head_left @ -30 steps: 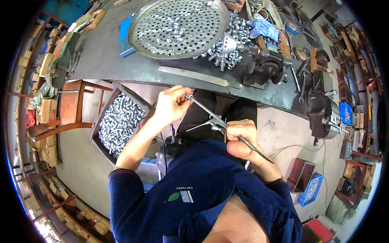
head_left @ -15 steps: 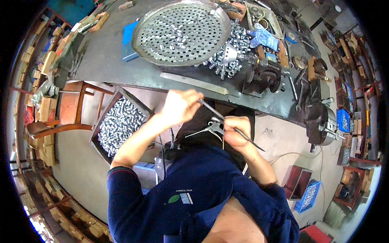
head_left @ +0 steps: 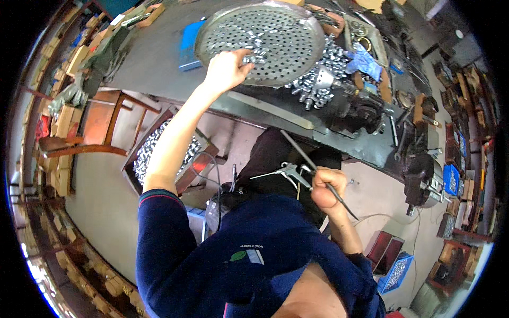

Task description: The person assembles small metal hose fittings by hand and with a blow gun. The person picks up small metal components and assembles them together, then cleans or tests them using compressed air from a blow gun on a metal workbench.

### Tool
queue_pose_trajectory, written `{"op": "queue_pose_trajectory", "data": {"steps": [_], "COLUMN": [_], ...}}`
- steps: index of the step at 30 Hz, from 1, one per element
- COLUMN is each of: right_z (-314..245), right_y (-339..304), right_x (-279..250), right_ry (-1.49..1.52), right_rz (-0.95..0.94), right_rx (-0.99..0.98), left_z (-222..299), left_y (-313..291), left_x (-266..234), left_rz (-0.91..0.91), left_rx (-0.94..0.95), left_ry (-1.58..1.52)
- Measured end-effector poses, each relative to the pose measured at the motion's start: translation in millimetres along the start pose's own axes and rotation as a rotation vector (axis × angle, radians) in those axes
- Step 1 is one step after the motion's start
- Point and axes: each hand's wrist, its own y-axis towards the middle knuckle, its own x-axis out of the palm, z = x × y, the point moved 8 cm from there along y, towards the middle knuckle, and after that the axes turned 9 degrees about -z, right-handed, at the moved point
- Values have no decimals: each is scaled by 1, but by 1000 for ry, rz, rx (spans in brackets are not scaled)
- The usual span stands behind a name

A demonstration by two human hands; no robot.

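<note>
My left hand reaches over the near left rim of a large round perforated metal tray. Its thumb and forefinger are apart, close to a few small silver metal fittings lying on the tray. In front of my body, my right hand is closed around a slim grey metal rod, which tapers to a point at its lower right end, like a file. Beside that hand is a silver air blow gun with a thin nozzle pointing left; whether my fingers also hold it I cannot tell.
A heap of fittings lies right of the tray, near a blue glove and a dark machine. A flat metal strip lies along the bench edge. Below left stand a box of fittings and a wooden chair.
My left hand has left the rod's upper end and moved up and forward to the tray. My right hand keeps the rod, a little lower and further right.
</note>
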Motion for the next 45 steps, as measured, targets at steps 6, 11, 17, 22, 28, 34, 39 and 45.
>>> {"op": "queue_pose_trajectory", "data": {"steps": [6,11,17,22,28,34,39,45], "right_z": [12,20,23,24,24,21,27,22], "right_y": [-3,2,6,-1,-2,-6,-11,-4], "right_x": [1,8,16,15,20,22,21,23], "right_ry": [-43,23,57,55,50,66,79,-39], "right_rz": [7,-51,-50,-87,-91,-122,-129,-155], "right_rx": [-37,-9,39,68,70,76,75,28], "left_z": [-79,-211,-215,-220,-214,-233,-234,-123], "left_y": [-112,-216,-230,-221,-207,-216,-221,-194], "left_x": [-51,11,64,74,79,85,71,37], "left_rz": [361,155,-223,-326,-528,-574,-557,-168], "left_rx": [-82,-455,-718,-633,-560,-625,-616,-416], "left_ry": [-111,-106,110,242,413,382,240,-814]}}
